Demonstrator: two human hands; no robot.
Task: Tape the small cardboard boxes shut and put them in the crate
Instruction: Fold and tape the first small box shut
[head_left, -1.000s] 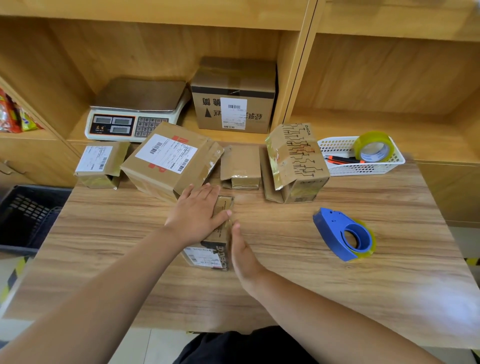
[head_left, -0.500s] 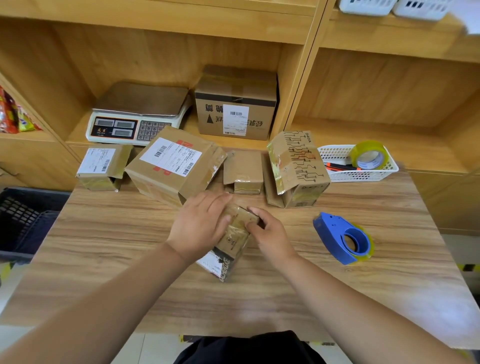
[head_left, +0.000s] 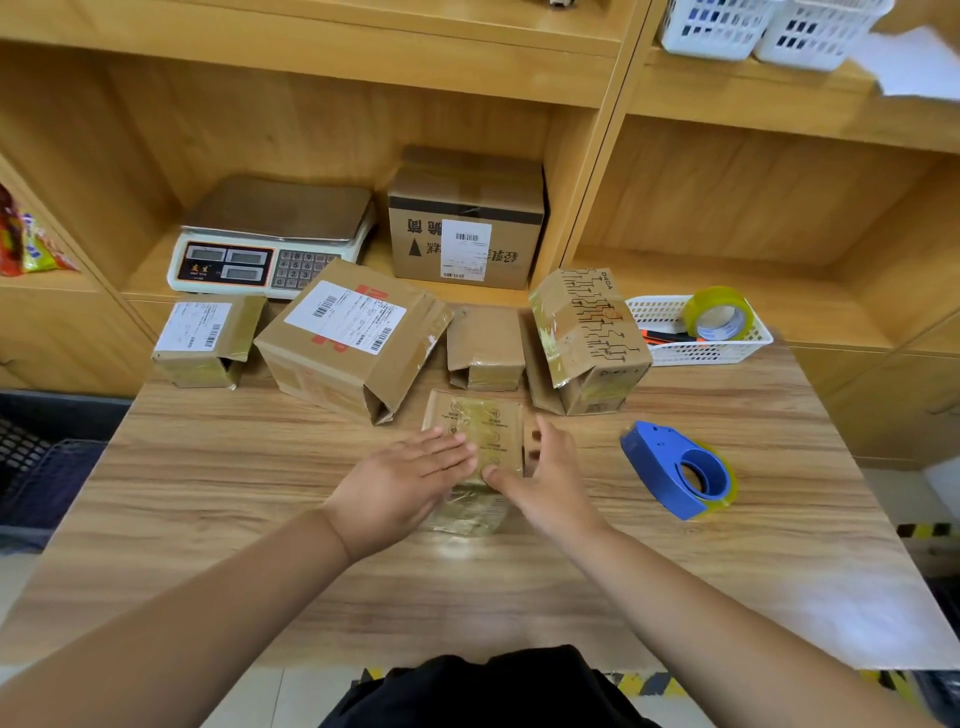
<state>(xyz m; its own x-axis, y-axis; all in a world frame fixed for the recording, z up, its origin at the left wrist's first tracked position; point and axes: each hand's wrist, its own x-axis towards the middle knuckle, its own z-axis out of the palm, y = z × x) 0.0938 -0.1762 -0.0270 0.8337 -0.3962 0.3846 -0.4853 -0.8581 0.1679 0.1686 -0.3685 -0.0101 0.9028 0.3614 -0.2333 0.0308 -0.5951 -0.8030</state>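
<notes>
From the head camera: flat on the desk (head_left: 208, 493), centre front, the small box (head_left: 480, 428). Pressing down on it with the left hand (head_left: 410, 483), fingers straight. Touching its top with the thumb of the right hand (head_left: 545, 478), fingers loose, gripping nothing. Off right, apart, the blue tape dispenser (head_left: 680, 467). Down left, the dark crate (head_left: 36, 467).

L forearm (head_left: 208, 613) & R forearm (head_left: 727, 618) bare; black garment (head_left: 488, 691) at btm centre, type unclear.
</notes>
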